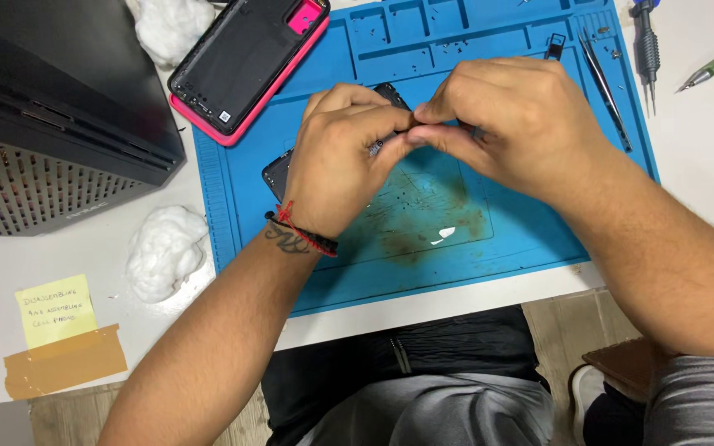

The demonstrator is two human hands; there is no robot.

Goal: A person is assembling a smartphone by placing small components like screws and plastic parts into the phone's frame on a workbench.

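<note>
Both forearms come in from the lower edge and meet over the blue silicone repair mat (530,239) that lies on the white worktop (704,149). The left hand (336,161) is turned back-up, wrist bent, with a red and black cord bracelet (303,234) around it; its fingers curl down and its thumb and forefinger pinch together at the point where the two hands touch. The right hand (510,124) arches over from the other side, knuckles up, its thumb and forefinger tips pressed shut against those of the left. What small part the two grips pinch between them cannot be made out.

Directly beneath the grips lies a dark, flat opened phone body (278,172), mostly hidden by the left hand, with one corner showing above the knuckles and another beside the wrist. Up and to the left of the grips a black phone back cover in a pink case (245,62) rests across the mat's edge. To the right of the grips lie slim metal tweezers (605,83), and further right a grey screwdriver (648,49). Below and left of the left wrist sits a white cotton wad (163,252).
</note>
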